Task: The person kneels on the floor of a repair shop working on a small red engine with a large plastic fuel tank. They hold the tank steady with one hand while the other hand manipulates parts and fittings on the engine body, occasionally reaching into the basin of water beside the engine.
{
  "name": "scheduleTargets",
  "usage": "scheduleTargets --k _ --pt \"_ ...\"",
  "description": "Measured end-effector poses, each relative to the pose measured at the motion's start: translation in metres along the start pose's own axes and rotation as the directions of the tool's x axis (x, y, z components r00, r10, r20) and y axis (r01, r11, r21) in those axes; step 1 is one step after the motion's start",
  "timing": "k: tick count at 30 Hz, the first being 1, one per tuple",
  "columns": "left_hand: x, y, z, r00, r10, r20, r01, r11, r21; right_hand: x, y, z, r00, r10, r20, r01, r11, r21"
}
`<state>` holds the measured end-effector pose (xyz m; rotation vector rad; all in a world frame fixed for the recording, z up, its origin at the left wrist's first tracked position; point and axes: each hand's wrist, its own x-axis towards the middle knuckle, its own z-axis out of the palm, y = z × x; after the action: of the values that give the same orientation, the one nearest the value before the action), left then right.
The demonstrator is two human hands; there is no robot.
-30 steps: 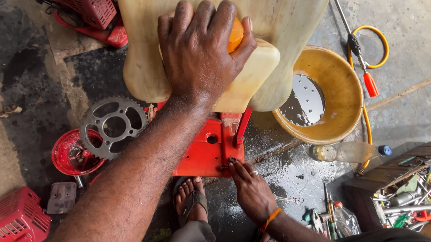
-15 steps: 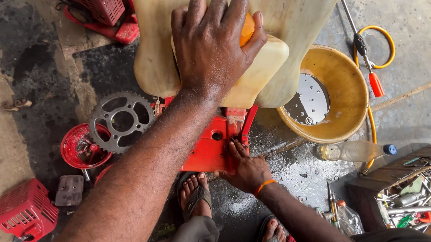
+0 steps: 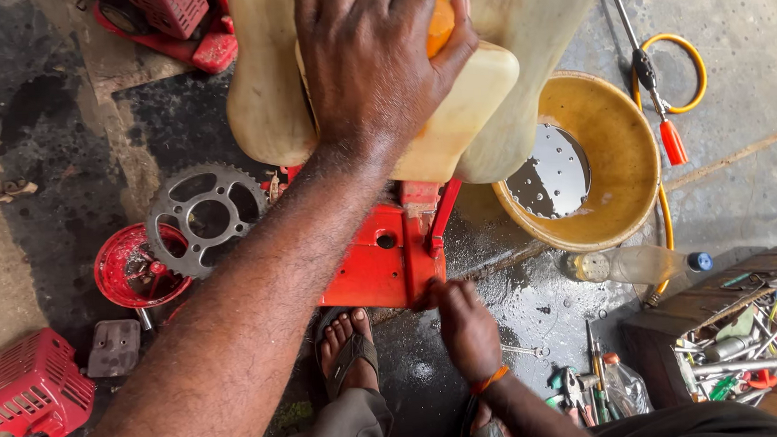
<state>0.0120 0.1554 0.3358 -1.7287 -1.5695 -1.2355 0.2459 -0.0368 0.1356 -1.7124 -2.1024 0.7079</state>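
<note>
Pressing: we have our left hand (image 3: 376,64) spread palm-down over the orange cap (image 3: 439,22) of the cream plastic tank (image 3: 454,122), fingers wrapped around it.
Tank position: top centre, directly under our left hand, above the red metal frame (image 3: 382,263).
Tank axis: its long axis seems to run left to right; the capped block under our palm tilts toward lower right.
Right hand: our right hand (image 3: 467,330) is closed at the frame's lower right corner; we cannot tell what it pinches.
Gap: the tank sits well apart from our right hand.
Nearby: grey sprocket (image 3: 204,217) left, yellow basin (image 3: 621,171) right.
</note>
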Motion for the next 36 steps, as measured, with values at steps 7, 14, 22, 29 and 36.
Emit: scheduleTargets --k 7,14,22,29,36 --pt "-0.001 -0.010 -0.009 0.997 0.056 0.056 -0.059 0.997 0.055 0.004 0.008 0.006 0.812 0.518 0.269 -0.583 0.704 0.407" --pt "-0.001 -0.025 -0.018 0.987 0.128 0.098 -0.140 0.983 0.116 0.048 0.044 0.057 0.878 0.407 0.251 -0.428 0.433 0.793" --pt "-0.007 -0.040 -0.025 0.974 0.145 0.173 -0.161 0.983 0.084 0.057 0.051 0.083 0.805 0.520 0.285 -0.529 0.413 0.741" --pt "-0.009 -0.050 -0.029 0.957 0.206 0.202 -0.228 0.969 0.094 0.036 0.073 0.035 0.691 0.573 0.440 -0.711 0.433 0.553" --pt "-0.009 -0.044 -0.031 0.962 0.188 0.198 -0.209 0.973 0.094 0.072 0.108 -0.035 0.787 0.281 0.549 -0.562 -0.036 0.826"
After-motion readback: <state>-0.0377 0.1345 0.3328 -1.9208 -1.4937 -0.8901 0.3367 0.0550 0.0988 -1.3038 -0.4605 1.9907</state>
